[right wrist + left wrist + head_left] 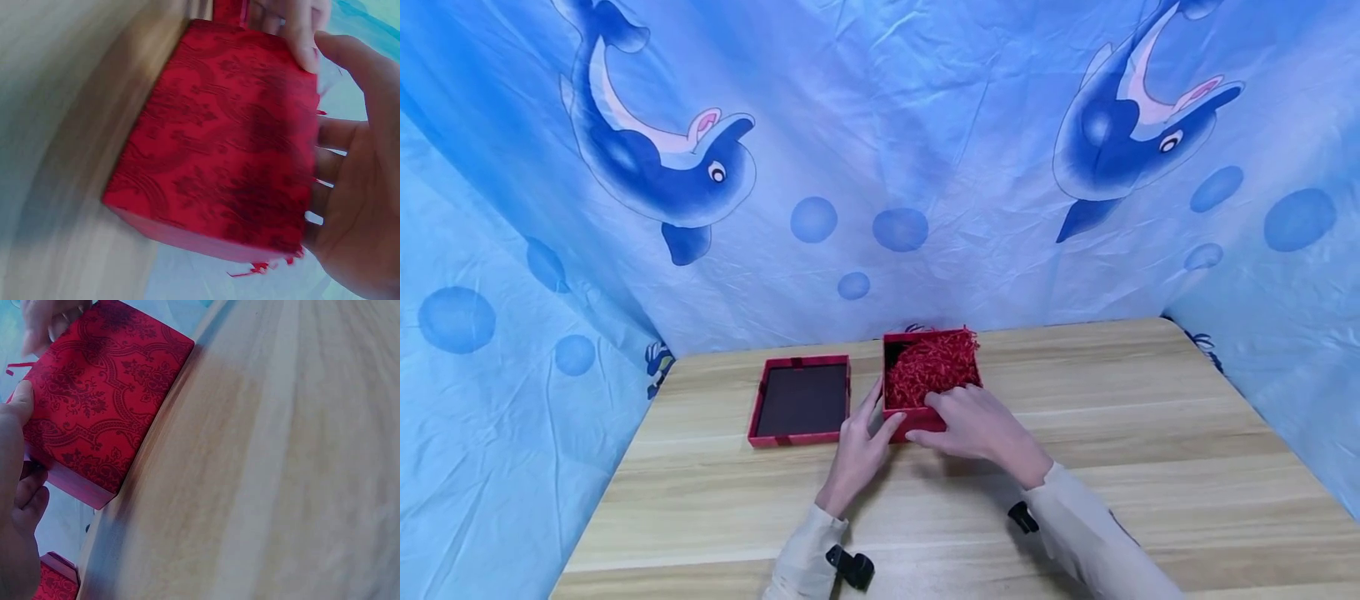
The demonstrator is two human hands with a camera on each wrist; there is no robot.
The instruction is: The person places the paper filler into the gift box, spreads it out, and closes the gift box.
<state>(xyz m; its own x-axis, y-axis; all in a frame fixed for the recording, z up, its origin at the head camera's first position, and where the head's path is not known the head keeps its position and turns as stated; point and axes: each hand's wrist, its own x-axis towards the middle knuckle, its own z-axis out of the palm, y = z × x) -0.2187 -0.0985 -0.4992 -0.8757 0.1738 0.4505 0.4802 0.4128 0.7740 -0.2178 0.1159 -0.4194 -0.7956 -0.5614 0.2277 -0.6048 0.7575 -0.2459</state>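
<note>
Head: my left hand point(859, 450) grips the red box point(917, 420) on the table point(1150, 442); my right hand point(976, 423) seems to be arranging the red shreds point(934, 367) inside. Left wrist: thumb and fingers hold its corner. Right wrist: thumb and fingers apart; levelling probably calls for light pressing.

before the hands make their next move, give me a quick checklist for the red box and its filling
1. Red box upright, open side up: ok.
2. Left hand holding the box at its near left corner: ok.
3. Filling spread evenly: not ok, the red shredded paper leaves a dark gap at the far left.
4. No strands past the rim: not ok, some stick out at the far right.
5. Lid off the box: ok, it lies to the left, dark inside up.
6. Right hand gripping paper: cannot tell, its fingertips are hidden.
</note>
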